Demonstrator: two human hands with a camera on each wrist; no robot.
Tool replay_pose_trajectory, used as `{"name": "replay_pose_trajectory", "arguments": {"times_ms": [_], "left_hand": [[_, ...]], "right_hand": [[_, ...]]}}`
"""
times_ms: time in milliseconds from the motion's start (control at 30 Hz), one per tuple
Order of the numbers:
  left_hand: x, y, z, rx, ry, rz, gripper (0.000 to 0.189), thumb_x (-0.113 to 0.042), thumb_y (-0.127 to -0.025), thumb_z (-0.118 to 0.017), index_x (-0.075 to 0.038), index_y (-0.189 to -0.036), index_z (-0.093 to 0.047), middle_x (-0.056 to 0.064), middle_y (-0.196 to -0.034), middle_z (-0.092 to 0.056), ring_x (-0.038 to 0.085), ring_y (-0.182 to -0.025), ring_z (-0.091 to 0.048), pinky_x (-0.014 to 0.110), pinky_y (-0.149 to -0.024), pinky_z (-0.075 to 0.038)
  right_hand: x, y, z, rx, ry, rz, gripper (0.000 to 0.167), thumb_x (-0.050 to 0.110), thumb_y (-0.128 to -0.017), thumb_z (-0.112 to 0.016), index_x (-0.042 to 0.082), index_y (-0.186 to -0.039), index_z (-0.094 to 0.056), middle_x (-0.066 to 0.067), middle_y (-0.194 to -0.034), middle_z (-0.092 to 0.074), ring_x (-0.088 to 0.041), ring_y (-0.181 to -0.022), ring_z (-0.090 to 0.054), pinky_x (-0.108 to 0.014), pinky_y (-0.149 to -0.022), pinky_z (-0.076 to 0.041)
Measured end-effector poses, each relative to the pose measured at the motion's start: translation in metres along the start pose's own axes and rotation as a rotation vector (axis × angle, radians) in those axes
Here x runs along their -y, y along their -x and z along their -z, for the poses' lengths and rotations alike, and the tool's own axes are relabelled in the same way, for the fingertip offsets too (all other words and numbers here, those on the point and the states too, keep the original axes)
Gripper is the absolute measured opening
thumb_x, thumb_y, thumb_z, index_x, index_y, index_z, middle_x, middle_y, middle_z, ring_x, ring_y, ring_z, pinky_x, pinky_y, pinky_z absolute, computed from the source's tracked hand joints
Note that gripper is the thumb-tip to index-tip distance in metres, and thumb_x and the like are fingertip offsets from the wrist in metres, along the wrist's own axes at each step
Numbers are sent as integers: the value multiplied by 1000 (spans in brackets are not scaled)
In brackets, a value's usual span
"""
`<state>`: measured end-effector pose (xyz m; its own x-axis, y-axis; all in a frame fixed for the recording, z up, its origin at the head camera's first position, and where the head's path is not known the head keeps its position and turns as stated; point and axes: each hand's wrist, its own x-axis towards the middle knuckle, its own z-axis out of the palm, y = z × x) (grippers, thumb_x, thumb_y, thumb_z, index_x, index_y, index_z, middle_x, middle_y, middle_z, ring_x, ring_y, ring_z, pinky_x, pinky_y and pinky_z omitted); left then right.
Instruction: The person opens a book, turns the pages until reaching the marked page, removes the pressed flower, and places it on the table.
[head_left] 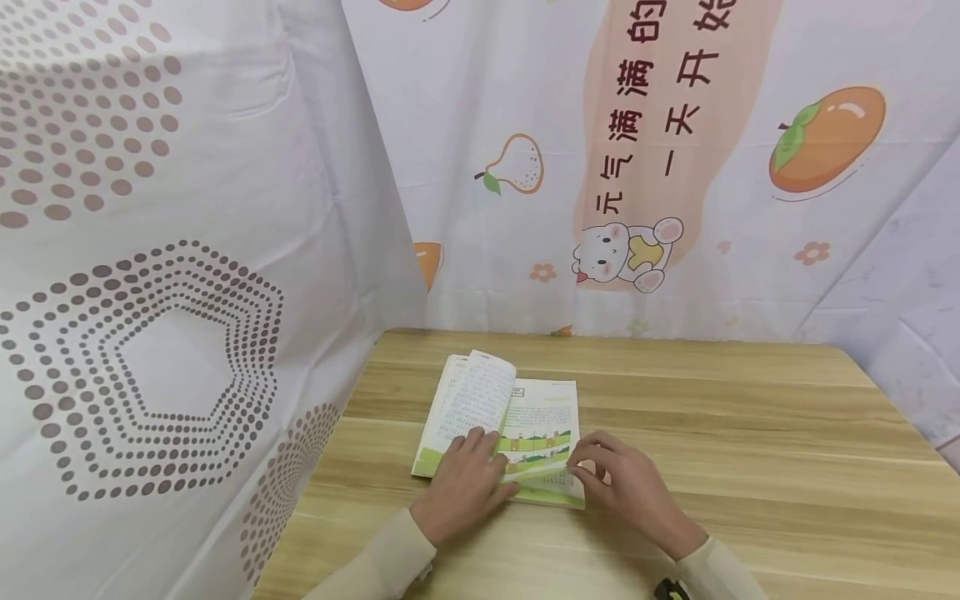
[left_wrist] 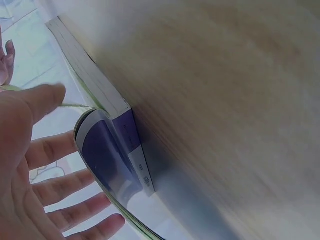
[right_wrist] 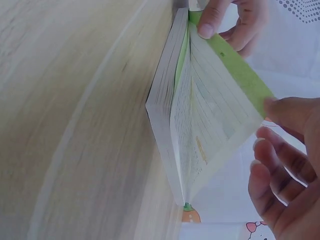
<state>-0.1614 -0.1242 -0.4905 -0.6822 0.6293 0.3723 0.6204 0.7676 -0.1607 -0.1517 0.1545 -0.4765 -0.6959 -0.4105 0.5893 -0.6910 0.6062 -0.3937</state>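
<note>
An open book (head_left: 542, 408) with printed text and green illustrated bands lies on the wooden table. My left hand (head_left: 467, 483) rests on its left-hand pages near the fold, fingers extended. In the left wrist view those fingers (left_wrist: 60, 187) spread behind the curved pages and purple-and-white cover (left_wrist: 107, 155). My right hand (head_left: 626, 487) pinches the lower outer corner of a right-hand page (right_wrist: 225, 105) between thumb and forefinger. That page, with a green strip along its bottom, is lifted at an angle from the stack (right_wrist: 165, 90), and its other end runs toward my left thumb.
The wooden table (head_left: 712, 433) extends to the right of the book. White curtains with printed fruit (head_left: 828, 137) hang behind it, and a dotted curtain (head_left: 180, 358) stands along the left side. A dark band (head_left: 670, 590) shows at my right wrist.
</note>
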Motion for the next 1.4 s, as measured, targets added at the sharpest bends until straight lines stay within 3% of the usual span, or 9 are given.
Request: {"name": "replay_pose_trajectory", "arguments": {"times_ms": [233,400,533,633,733,833,967,1133,1400], "left_hand": [[1,-2,-1,-21,5,76,23,-28,-101,-64,-12,-91,-76,8,-110,-70,27,-101,-61,43,-82,-54],[6,-6,-2,-156,-45,166,23,-23,-97,-69,-5,-84,-72,7,-82,-70,23,-77,-66,37,-69,-55],[11,-7,-3,-261,-48,232,27,-18,-92,-73,-2,-76,-58,4,-64,-51,17,-55,-51,30,-52,-45],[16,-6,-4,-316,-50,243,15,-11,-93,-63,2,-88,-58,8,-72,-53,19,-56,-53,31,-52,-46],[20,-6,-4,-337,-72,222,26,-6,-100,-41,8,-113,-58,22,-102,-63,28,-74,-64,37,-65,-55],[23,-7,-3,-314,-72,208,43,-4,-102,-24,3,-132,-54,32,-134,-54,43,-110,-62,54,-90,-53],[24,-6,0,-218,-18,158,43,0,-100,-41,-10,-138,-59,29,-152,-42,50,-139,-40,64,-108,-38],[23,-2,0,-98,-15,53,43,1,-89,-71,-17,-127,-71,24,-156,-41,48,-145,-33,61,-108,-40],[22,0,-4,-82,-22,58,17,-9,-93,-69,-9,-108,-75,16,-143,-60,40,-143,-41,53,-109,-42]], "right_hand": [[-3,3,0,41,2,-90,28,7,-80,-88,15,-103,-73,6,-103,-69,4,-62,-48,-17,-53,-42],[-4,5,-3,149,18,-102,22,8,-82,-85,18,-98,-73,7,-103,-68,4,-64,-46,-18,-55,-44],[-5,7,-6,234,20,-113,20,10,-84,-84,20,-96,-72,8,-105,-66,4,-65,-44,-19,-57,-43],[-5,10,-6,300,6,-134,21,13,-84,-84,19,-100,-72,7,-109,-63,4,-65,-43,-20,-58,-42],[-6,12,-7,343,-9,-148,27,18,-82,-86,18,-105,-72,6,-112,-61,4,-66,-42,-20,-58,-41],[-7,13,-8,359,-17,-148,34,23,-79,-89,18,-107,-71,5,-115,-59,4,-66,-42,-20,-58,-41],[-9,14,-9,371,-21,-149,38,25,-77,-91,18,-109,-71,4,-120,-58,5,-66,-44,-20,-58,-41],[-9,14,-11,386,-7,-164,39,26,-77,-91,18,-109,-72,5,-120,-57,4,-65,-44,-20,-59,-42],[-10,10,-7,401,4,-152,29,24,-80,-89,20,-103,-71,5,-117,-62,3,-66,-44,-21,-58,-41]]}}
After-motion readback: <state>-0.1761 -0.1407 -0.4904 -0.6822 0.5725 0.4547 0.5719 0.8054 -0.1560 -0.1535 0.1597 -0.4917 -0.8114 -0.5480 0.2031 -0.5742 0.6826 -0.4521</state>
